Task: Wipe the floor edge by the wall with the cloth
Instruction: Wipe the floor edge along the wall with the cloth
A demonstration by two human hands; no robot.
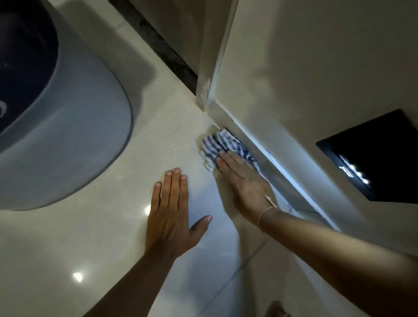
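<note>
Wiping is under way. The right hand (246,183), fingers (227,161) flat and together, presses the striped cloth (220,145) onto the floor (110,236) against the wall's (319,67) base, near the corner. The left hand (173,216) rests spread on the tiles, bracing. Next, I judge, a steady stroke hugging the skirting. The grey mat's (69,153) pale marking is unreadable.

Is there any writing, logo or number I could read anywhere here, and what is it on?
"C": one pale curved mark, perhaps a letter, on the dark panel of the grey object at left; it is cut off and uncertain.
Black panel on the wall: only bright reflections and a smear, too blurred to read.
Striped cloth: no text.
</note>
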